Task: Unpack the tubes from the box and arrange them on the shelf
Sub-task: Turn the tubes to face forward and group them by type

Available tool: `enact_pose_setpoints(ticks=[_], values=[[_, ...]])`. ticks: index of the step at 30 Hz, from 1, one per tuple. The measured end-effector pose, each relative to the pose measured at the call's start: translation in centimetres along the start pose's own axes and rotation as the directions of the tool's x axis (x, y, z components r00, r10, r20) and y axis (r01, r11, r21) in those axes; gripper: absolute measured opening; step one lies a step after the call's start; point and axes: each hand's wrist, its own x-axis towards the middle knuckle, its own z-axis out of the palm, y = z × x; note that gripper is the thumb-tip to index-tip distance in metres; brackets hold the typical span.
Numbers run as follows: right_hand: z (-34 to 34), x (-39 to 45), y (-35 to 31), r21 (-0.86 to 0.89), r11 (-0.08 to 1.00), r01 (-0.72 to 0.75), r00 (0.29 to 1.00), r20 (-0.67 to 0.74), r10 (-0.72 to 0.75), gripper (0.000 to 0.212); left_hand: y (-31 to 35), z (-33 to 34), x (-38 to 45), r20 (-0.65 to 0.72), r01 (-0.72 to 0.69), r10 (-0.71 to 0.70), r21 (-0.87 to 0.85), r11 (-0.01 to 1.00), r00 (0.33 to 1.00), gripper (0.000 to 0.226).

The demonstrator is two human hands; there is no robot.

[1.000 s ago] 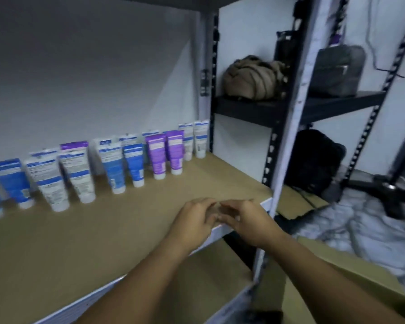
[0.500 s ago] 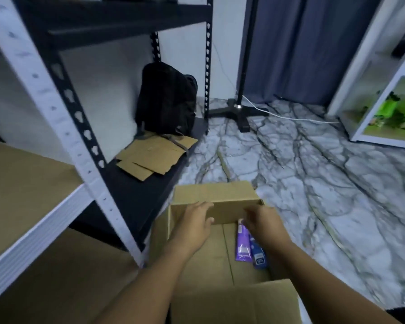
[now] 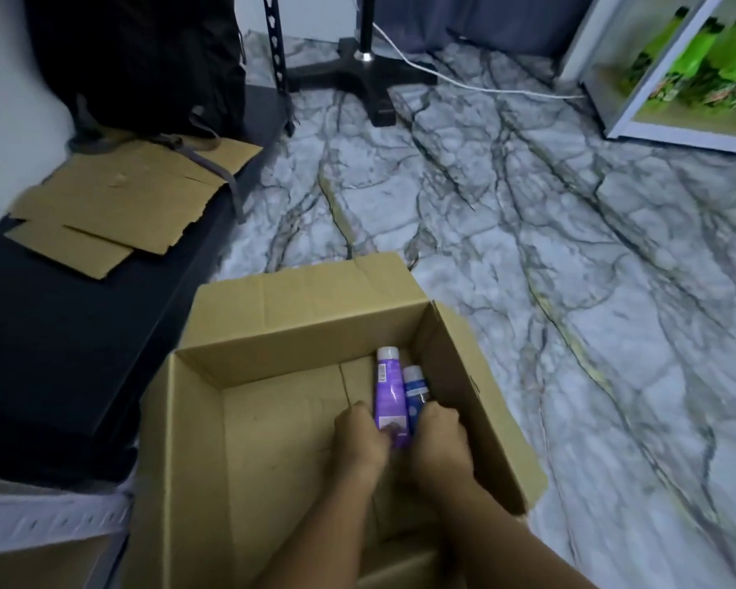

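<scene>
Inside the box (image 3: 273, 418), near its right wall, the left hand (image 3: 360, 435) is curled on the purple tube (image 3: 389, 397) and the right hand (image 3: 438, 440) on the blue tube (image 3: 415, 391). Two tubes are counted, lying side by side. They are judged light, soft and smooth, best gripped mid-body.

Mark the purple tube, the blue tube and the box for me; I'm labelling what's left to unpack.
purple tube (image 3: 389, 388): head view, middle of its body.
blue tube (image 3: 414, 391): head view, upper body below the cap.
box (image 3: 311, 301): head view, far flap.
</scene>
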Motion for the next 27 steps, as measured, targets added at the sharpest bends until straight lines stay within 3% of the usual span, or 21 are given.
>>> enact_pose_setpoints(ticks=[6,12,17,21,24,27], values=[[1.5,1.8,-0.7,-0.2,0.979,0.034,0.999,0.019,-0.031,0.03,-1.2,1.5,1.7,-0.038,0.057,-0.057,0.002,0.998,0.998,0.031],[2.7,1.7,-0.9,-0.206,0.978,0.027,0.999,-0.018,-0.031,0.053,-2.3,0.4,1.2,-0.042,0.094,-0.099,-0.102,0.99,0.994,0.025],[2.1,0.5,-0.2,-0.161,0.983,0.094,0.993,-0.057,-0.104,0.025,-2.5,-2.6,-1.4,-0.255,0.033,-0.074,-0.161,0.986,0.964,0.02],[0.0,-1.2,-0.4,-0.166,0.975,0.149,0.98,-0.103,-0.168,0.02,-1.8,-5.8,-3.7,-0.437,-0.11,-0.003,-0.231,0.967,0.9,0.021],[-1.7,-3.0,-0.5,-0.015,0.972,0.236,0.96,-0.154,-0.236,0.009,-0.3,-8.4,-5.9,-0.488,-0.187,-0.016,-0.364,0.913,0.873,0.019],[-3.7,-5.3,-0.4,0.281,0.899,0.336,0.941,-0.154,-0.303,0.02,0.8,-11.0,-8.7,-0.496,-0.265,0.021,-0.428,0.864,0.868,0.016]])
